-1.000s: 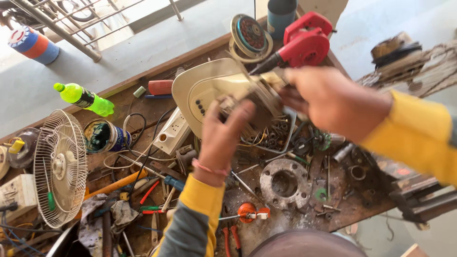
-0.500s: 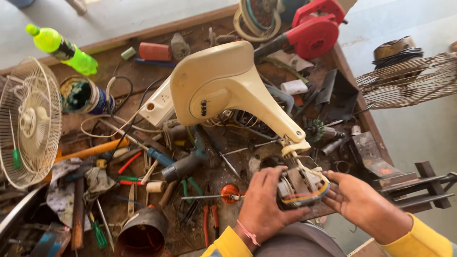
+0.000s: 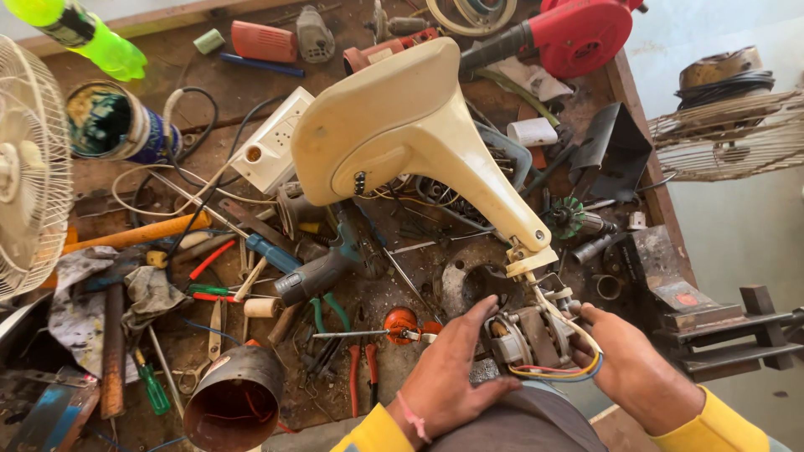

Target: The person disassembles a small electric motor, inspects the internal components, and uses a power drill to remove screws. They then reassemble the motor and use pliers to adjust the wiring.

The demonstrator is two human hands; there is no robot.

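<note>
Seen from the head camera, the left hand and right hand clasp a small fan motor between them, low over the cluttered worktop. The cream fan stand rises from it; a green bottle lies far left.

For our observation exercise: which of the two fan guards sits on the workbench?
The white fan guard at the left edge; the rusty wire guard lies off the bench, to the right.

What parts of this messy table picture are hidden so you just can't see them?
- Head view: the fan motor is partly hidden by the left hand and right hand around it.
- The fan grille is cut off by the left edge.
- The red blower is cut by the top edge.
- Tools under the cream fan stand are covered.
</note>
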